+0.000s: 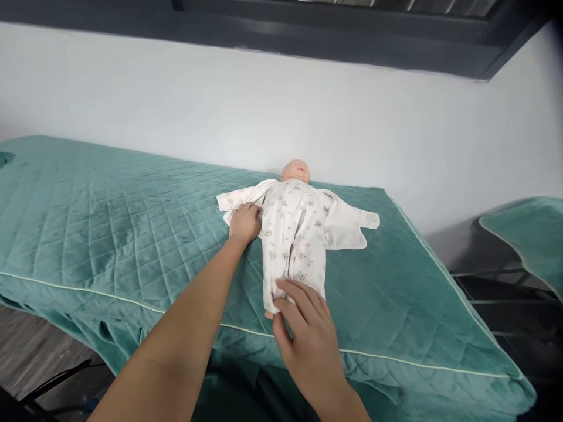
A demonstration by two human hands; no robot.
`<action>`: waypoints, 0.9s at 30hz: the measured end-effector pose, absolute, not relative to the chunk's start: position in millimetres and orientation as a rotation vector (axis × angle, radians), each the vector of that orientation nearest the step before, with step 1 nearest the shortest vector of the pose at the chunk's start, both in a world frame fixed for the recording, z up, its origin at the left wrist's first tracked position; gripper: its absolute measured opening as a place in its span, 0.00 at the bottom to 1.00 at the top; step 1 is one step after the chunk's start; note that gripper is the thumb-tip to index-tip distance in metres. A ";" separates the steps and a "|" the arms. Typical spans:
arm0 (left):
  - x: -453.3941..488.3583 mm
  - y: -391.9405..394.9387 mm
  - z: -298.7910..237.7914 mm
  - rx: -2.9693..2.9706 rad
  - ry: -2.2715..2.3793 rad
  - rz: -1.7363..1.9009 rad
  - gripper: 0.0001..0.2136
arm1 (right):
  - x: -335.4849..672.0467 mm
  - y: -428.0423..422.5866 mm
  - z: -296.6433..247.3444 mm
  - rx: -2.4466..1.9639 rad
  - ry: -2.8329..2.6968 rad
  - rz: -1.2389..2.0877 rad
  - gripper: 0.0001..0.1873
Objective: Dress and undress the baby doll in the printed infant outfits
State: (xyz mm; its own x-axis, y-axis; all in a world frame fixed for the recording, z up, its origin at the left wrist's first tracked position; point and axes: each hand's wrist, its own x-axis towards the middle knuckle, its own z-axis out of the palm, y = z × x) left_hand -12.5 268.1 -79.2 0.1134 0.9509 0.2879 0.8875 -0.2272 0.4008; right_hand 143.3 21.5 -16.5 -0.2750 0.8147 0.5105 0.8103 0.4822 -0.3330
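Note:
A baby doll (296,170) lies on its back on a bed, its bald head towards the wall. White printed baby trousers (281,228) lie over its front, with a dark gap running between the legs. Spread out at both sides is a white baby jacket (349,225), its sleeves stretched outward. My left hand (245,223) presses in at the doll's left-of-view side, its fingers curled against the trousers' edge, tips hidden. Down at the trouser cuffs, my right hand (304,322) has bent fingers and thumb closed on the fabric. A bit of doll foot (268,315) shows there.
The bed has a green quilted cover (145,234) with pale piping along its front edge. Behind it rises a white wall (197,105) below a dark window frame (264,29). Another green-covered piece of furniture (532,234) stands at the right.

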 end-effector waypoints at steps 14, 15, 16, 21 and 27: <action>-14.5 271.3 -84.3 2.216 1.894 0.792 0.12 | 151.3 20.1 -61.6 -1.623 -1.933 -0.152 0.03; -14.5 271.6 -84.7 2.216 1.896 0.794 0.12 | 151.2 20.9 -60.8 -1.612 -1.933 -0.148 0.03; -14.5 272.0 -85.1 2.217 1.898 0.797 0.12 | 151.6 21.1 -59.4 -1.591 -1.936 -0.135 0.04; -14.2 274.3 -88.2 2.217 1.900 0.804 0.12 | 153.6 14.1 -45.3 -1.451 -1.961 -0.022 0.05; -13.9 274.9 -89.6 2.215 1.904 0.825 0.12 | 150.0 8.4 -36.2 -1.401 -1.960 0.115 0.06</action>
